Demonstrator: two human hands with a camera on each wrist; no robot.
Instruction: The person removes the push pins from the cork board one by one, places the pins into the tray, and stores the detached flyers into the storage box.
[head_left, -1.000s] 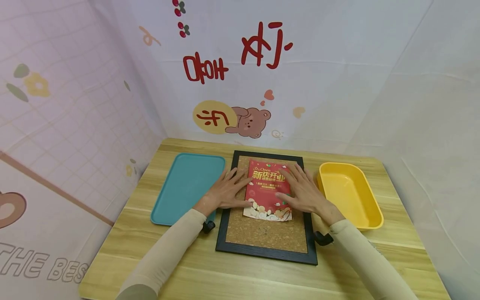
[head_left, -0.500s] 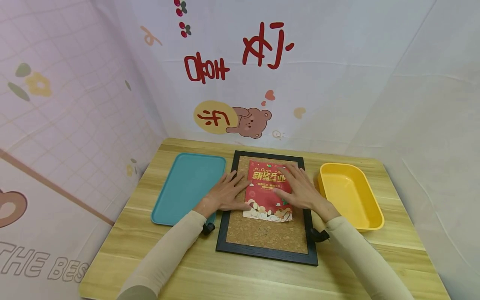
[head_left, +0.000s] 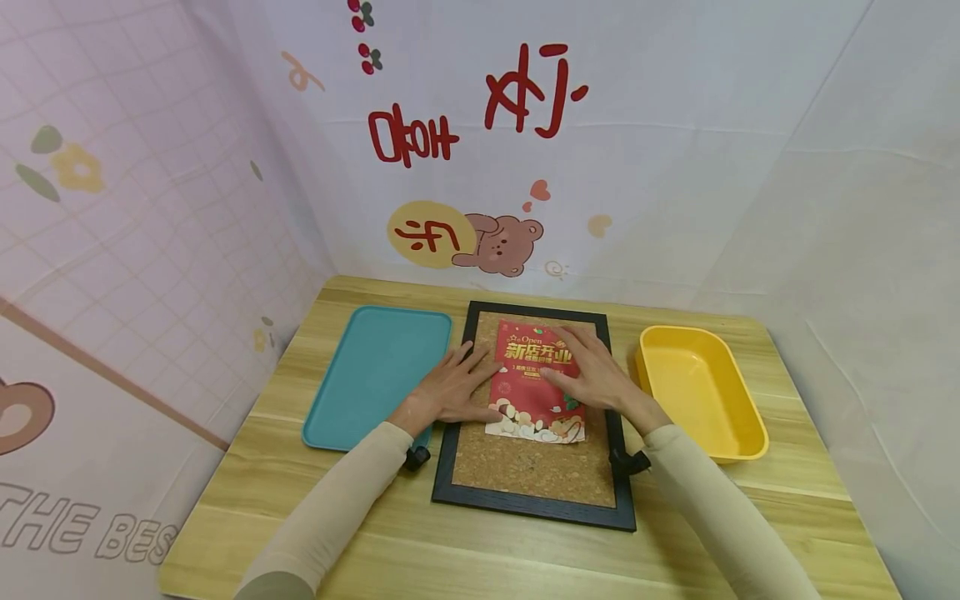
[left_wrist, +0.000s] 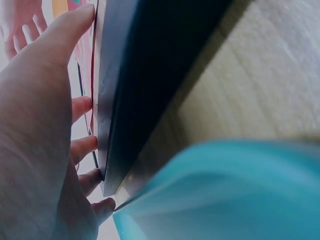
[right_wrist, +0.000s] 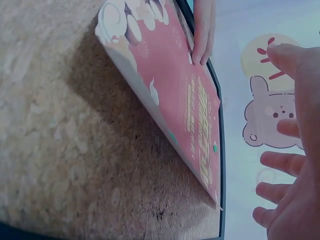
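A red flyer [head_left: 528,396] with gold lettering lies on a black-framed cork board [head_left: 525,467]. My left hand [head_left: 453,392] rests at the flyer's left edge and the frame, fingers spread; in the left wrist view its thumb [left_wrist: 75,25] touches near the paper. My right hand [head_left: 596,375] is over the flyer's right part, fingers spread and loosely bent. In the right wrist view that hand [right_wrist: 295,160] appears apart from the paper, and the flyer's near long edge [right_wrist: 145,95] stands up off the cork, casting a shadow.
A blue tray [head_left: 375,375] lies left of the board, close to my left wrist. To the right stands a yellow basin [head_left: 697,392], near my right forearm. The wooden table [head_left: 420,542] meets a printed cloth wall [head_left: 637,208] behind.
My right hand has slid a little to the left over the flyer, uncovering more of its right edge. The left hand stays nearly where it was.
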